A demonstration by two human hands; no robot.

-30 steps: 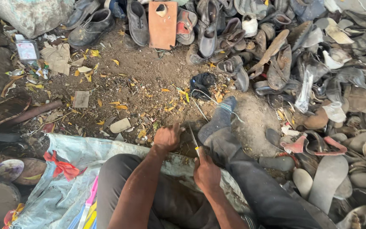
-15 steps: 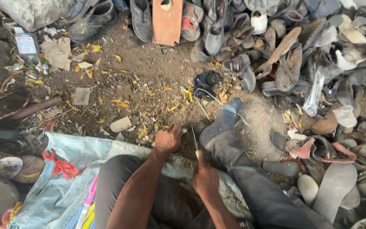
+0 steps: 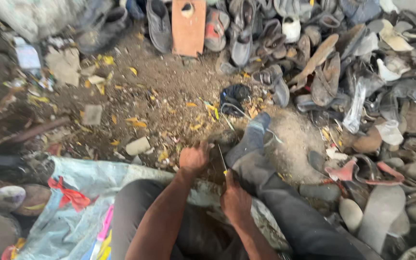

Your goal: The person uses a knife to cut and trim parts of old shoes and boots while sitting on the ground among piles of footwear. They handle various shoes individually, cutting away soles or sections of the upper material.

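Note:
My left hand (image 3: pixel 194 157) is closed on a dark worn piece (image 3: pixel 217 144) on the ground in front of my knees, next to my socked right foot (image 3: pixel 252 136). A thin knife (image 3: pixel 222 159) stands blade-up in the grip of my right hand (image 3: pixel 234 200), just below and right of the left hand. The blade touches the dark piece between the two hands. My legs in dark trousers (image 3: pixel 290 212) run out toward the lower right.
A big heap of old shoes (image 3: pixel 343 72) and soles fills the top and right. An orange-brown board (image 3: pixel 188 26) stands at the top. Dirt ground (image 3: pixel 160 96) carries yellow scraps and a stone (image 3: pixel 137 145). A pale blue tarp (image 3: pixel 73 202) with a red ribbon (image 3: pixel 68 195) lies lower left.
The view has tilted slightly; both hands stay at the dark piece, with the knife hand shifted a little lower.

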